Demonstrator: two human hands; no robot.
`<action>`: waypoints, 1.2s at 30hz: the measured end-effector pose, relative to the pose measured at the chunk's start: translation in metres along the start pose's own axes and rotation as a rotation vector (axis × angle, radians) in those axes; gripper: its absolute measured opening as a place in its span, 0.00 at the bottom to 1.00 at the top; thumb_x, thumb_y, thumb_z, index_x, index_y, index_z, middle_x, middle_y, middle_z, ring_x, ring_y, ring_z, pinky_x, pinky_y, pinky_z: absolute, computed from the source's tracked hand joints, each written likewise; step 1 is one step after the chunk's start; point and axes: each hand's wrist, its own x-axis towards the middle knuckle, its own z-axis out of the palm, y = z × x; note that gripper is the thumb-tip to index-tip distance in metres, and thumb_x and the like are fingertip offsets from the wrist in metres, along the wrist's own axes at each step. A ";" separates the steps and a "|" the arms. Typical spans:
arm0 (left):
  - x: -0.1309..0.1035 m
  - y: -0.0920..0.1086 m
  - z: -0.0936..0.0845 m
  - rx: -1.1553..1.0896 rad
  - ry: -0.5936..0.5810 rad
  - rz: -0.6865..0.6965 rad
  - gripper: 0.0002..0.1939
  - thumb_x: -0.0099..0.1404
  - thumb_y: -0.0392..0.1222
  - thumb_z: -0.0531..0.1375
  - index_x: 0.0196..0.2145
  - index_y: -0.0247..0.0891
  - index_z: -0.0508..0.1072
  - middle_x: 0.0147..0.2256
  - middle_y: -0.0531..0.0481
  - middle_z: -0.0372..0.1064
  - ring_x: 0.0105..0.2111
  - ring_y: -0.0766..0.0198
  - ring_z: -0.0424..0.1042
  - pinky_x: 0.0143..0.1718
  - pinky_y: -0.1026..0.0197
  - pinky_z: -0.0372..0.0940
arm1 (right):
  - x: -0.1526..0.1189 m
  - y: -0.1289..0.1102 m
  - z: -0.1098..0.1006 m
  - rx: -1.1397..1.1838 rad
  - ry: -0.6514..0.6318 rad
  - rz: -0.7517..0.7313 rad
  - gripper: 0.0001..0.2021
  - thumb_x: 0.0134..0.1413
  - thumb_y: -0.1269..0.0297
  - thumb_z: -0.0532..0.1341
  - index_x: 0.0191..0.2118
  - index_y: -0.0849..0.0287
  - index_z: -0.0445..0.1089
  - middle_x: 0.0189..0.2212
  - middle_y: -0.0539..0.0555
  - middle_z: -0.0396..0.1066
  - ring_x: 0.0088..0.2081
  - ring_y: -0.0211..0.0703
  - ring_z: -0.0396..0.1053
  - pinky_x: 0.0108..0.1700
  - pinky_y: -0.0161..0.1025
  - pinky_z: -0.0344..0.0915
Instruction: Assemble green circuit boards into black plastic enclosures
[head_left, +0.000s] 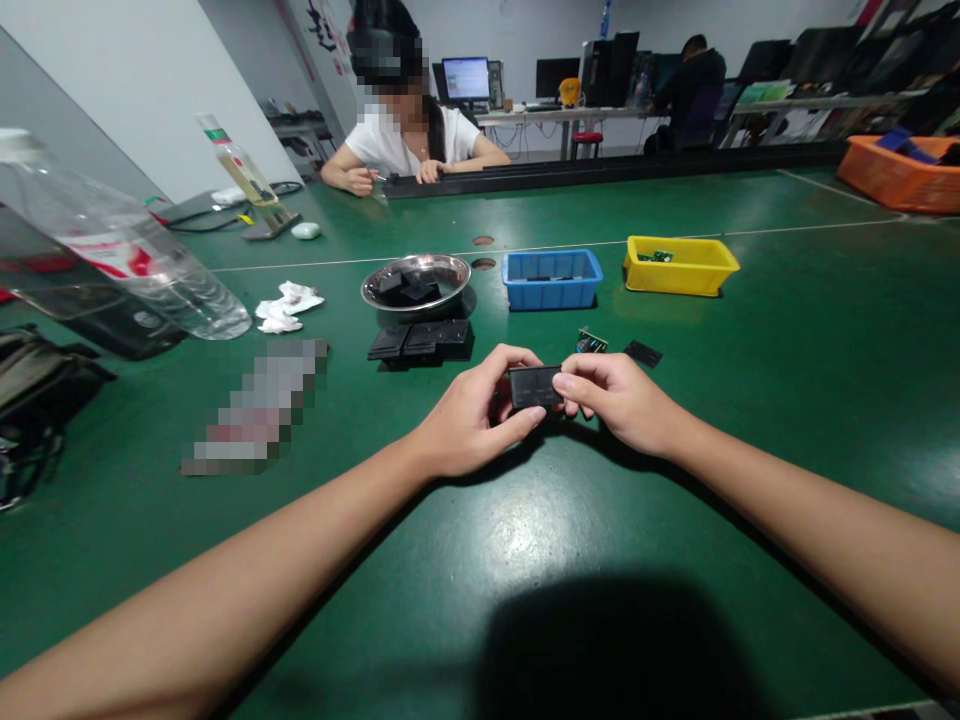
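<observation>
A small black plastic case is held between both hands, just above the green table. My left hand grips its left end, with the thumb along the lower edge. At the right end, my right hand pinches it between thumb and fingers. Just beyond my right hand lie a small circuit board with parts on it and a flat black plate. Several black plastic pieces sit side by side beyond my left hand. The inside of the case is hidden from view.
Beyond stand a steel bowl of black pieces, a blue bin and a yellow bin holding circuit boards. Bottles and crumpled tissue are at left. An orange basket stands far right. A person sits opposite.
</observation>
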 end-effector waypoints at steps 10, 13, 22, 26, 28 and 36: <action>0.001 0.000 0.002 -0.013 0.072 0.043 0.15 0.65 0.39 0.62 0.49 0.36 0.68 0.38 0.50 0.71 0.30 0.67 0.70 0.30 0.65 0.64 | 0.000 0.003 -0.003 -0.039 -0.026 -0.015 0.23 0.64 0.46 0.59 0.27 0.61 0.69 0.23 0.49 0.68 0.26 0.36 0.63 0.31 0.35 0.58; 0.001 -0.003 0.004 0.020 0.150 0.061 0.17 0.63 0.35 0.63 0.50 0.35 0.71 0.40 0.48 0.73 0.33 0.66 0.71 0.32 0.65 0.65 | 0.001 0.007 -0.003 -0.095 -0.034 -0.016 0.22 0.67 0.50 0.55 0.28 0.61 0.71 0.23 0.50 0.69 0.26 0.36 0.63 0.31 0.35 0.57; 0.003 -0.006 0.003 0.172 0.287 0.147 0.20 0.61 0.46 0.71 0.48 0.34 0.78 0.29 0.52 0.70 0.29 0.67 0.68 0.32 0.65 0.63 | 0.003 0.010 -0.001 -0.087 0.038 0.013 0.19 0.68 0.55 0.55 0.29 0.62 0.71 0.23 0.50 0.69 0.26 0.35 0.65 0.30 0.35 0.59; 0.004 -0.007 0.003 0.205 0.312 0.133 0.19 0.62 0.47 0.71 0.48 0.35 0.79 0.29 0.52 0.70 0.29 0.67 0.68 0.31 0.65 0.63 | 0.001 0.009 0.002 0.039 0.081 0.065 0.21 0.61 0.51 0.62 0.51 0.63 0.72 0.29 0.50 0.72 0.28 0.37 0.67 0.29 0.35 0.61; 0.004 -0.007 0.003 0.213 0.284 0.150 0.19 0.62 0.47 0.71 0.48 0.35 0.78 0.30 0.51 0.70 0.29 0.67 0.68 0.32 0.64 0.63 | 0.000 0.008 0.003 0.077 0.108 0.068 0.29 0.55 0.53 0.68 0.58 0.62 0.67 0.30 0.48 0.71 0.28 0.36 0.67 0.30 0.35 0.62; 0.004 -0.007 0.001 0.176 0.265 0.100 0.22 0.60 0.49 0.72 0.49 0.38 0.78 0.40 0.47 0.68 0.36 0.64 0.68 0.29 0.66 0.64 | 0.003 0.006 -0.003 0.305 -0.011 0.083 0.20 0.53 0.61 0.66 0.51 0.62 0.70 0.27 0.48 0.70 0.27 0.36 0.68 0.25 0.33 0.59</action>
